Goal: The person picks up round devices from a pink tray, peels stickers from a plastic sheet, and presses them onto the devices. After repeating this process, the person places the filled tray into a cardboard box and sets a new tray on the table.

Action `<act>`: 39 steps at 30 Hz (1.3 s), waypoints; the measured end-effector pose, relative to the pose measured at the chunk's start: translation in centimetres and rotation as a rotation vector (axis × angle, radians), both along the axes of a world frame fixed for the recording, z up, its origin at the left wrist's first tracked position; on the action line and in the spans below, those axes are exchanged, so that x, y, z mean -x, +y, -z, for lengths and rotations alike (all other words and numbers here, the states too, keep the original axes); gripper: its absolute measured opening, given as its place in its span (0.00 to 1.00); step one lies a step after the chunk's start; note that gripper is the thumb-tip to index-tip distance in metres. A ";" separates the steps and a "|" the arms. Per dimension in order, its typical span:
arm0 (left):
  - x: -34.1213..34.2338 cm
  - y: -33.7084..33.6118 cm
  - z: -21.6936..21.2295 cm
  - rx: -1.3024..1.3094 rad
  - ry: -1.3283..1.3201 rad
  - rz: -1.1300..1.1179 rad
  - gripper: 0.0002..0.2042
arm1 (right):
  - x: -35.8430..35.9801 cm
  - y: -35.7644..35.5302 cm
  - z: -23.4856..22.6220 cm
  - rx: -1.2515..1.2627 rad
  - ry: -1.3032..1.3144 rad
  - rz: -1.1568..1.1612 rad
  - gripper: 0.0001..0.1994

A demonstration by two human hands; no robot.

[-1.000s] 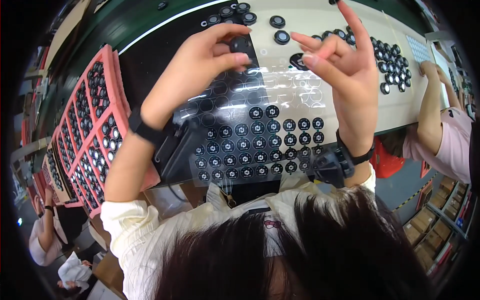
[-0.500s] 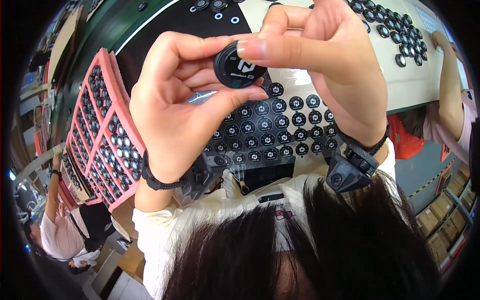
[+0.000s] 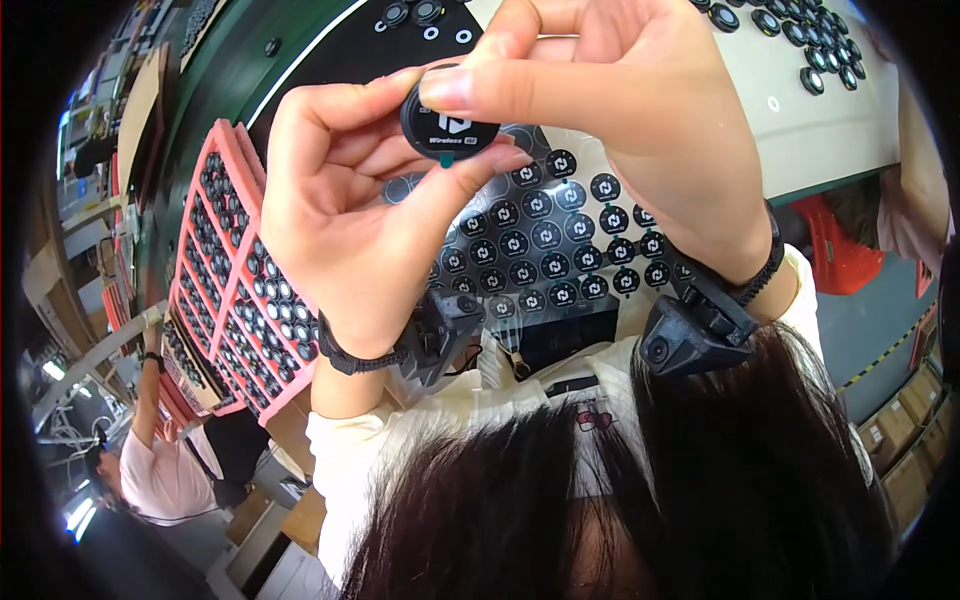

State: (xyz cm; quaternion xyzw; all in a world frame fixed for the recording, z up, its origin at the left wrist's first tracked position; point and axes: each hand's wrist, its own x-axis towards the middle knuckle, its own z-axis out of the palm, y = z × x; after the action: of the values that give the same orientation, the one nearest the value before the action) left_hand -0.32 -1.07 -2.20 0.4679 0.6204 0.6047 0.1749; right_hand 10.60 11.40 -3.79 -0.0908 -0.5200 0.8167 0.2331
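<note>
Setting: you sit at a factory assembly bench [image 3: 800, 130], probably electronics; pink trays [image 3: 235, 290] of identical black discs, a clear sheet of discs [image 3: 550, 250], cartons [image 3: 915, 450], co-worker [image 3: 160, 470] alongside.

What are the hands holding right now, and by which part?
Both hands, left hand and right hand, pinch one small round black disc by its rim.

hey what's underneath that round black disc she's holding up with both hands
Below the round black disc, pinched between the left hand and right hand, lies a clear sheet of matching black discs in rows. The hands cover part of the sheet, so its full extent can't be seen.
</note>
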 end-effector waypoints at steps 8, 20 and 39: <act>-0.4 0.3 0.2 -0.008 -0.019 -0.033 0.20 | -0.7 0.4 1.3 -0.191 -0.018 0.187 0.34; -1.1 0.4 -0.2 0.010 0.096 -0.091 0.20 | -2.7 0.0 2.3 -0.481 -0.069 0.450 0.29; 7.2 12.8 4.7 0.865 0.243 0.161 0.11 | -5.8 4.2 4.1 -0.944 -0.211 0.767 0.12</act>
State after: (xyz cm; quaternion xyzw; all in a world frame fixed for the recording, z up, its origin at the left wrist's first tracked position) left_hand -7.47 11.74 -6.95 0.4662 0.7936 0.2152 0.3264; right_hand 16.38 15.63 -7.89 -0.2387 -0.7759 0.3433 0.4725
